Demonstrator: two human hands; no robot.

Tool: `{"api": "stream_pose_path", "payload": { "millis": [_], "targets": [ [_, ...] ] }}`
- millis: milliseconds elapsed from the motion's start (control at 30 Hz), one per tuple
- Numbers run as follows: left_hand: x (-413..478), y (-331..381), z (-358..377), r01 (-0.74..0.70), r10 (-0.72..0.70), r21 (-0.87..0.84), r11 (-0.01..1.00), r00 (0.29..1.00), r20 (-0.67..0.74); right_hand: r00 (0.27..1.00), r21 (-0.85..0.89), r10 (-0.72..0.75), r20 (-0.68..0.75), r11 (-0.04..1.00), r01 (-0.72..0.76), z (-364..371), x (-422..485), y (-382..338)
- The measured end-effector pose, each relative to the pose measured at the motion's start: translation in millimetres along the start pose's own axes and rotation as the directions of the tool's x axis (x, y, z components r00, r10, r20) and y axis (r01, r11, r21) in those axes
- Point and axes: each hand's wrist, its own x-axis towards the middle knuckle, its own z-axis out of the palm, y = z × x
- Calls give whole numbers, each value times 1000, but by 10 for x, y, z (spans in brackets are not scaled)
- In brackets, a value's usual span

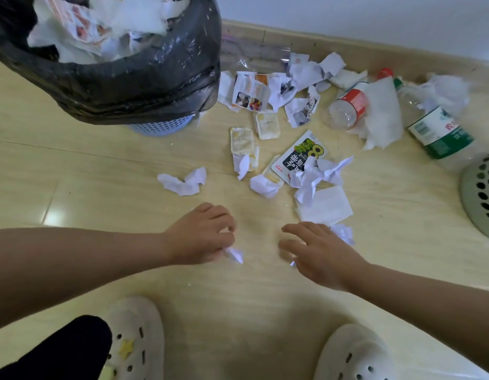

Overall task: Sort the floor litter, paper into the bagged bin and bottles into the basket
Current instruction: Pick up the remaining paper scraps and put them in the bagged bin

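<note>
Overflowing is my first worry: the bagged bin [144, 86], far left, is already heaped with paper, so a tossed scrap may slide off. — me

And the hands? — spotter

My left hand [207, 234] has its fingers [221, 219] curled on a small white scrap [234, 254]. It's thin stuff and could slip free on the lift. My right hand [317, 250] lies spread, gripping nothing I can see, with a crumpled ball [343, 233] just beside it. — me

Bottles? — spotter

The red-labelled bottle [347, 105] and the green-labelled bottle [440, 130] lie on the floor to the right, the green one nearer the basket [481, 187]. Being round, they might roll. — me
</note>
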Motion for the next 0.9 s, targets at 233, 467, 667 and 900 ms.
{"api": "stream_pose_path", "payload": {
  "millis": [233,467,667,900],
  "targets": [
    [263,-282,-107,188,-201,237,953,979,36,994,-121,-2,110,993,16,126,-12,85],
    [-199,-247,-124,-33,14,154,988,992,125,995,-61,-54,82,996,59,206,117,96],
    [-462,-311,-65,41,-86,200,979,972,219,993,49,65,-97,997,-61,209,191,166],
    [-41,-401,96,146,-170,155,977,973,157,871,82,480,-107,877,-473,-64,-140,355]
  ]
}}
